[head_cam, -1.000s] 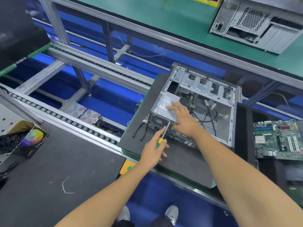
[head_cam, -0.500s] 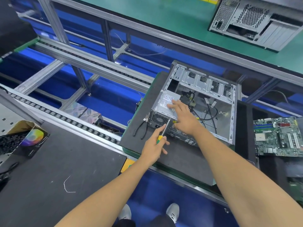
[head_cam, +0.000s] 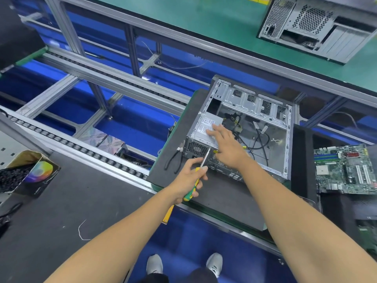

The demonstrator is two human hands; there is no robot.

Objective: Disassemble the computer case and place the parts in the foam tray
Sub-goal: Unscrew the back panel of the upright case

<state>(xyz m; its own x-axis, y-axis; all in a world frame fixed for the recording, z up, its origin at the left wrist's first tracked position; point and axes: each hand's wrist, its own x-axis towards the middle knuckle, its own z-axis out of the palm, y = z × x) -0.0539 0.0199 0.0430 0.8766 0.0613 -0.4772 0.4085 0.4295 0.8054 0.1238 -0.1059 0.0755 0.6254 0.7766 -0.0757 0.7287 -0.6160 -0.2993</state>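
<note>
Left hand (head_cam: 188,176) grips the screwdriver (head_cam: 199,173) (tip at the computer case (head_cam: 251,127) rear), right hand (head_cam: 226,142) lies spread flat on the power supply (head_cam: 205,126).

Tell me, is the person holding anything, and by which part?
The left hand grips a screwdriver by its green and yellow handle. The right hand holds nothing; it rests open on the power supply in the computer case.
</note>
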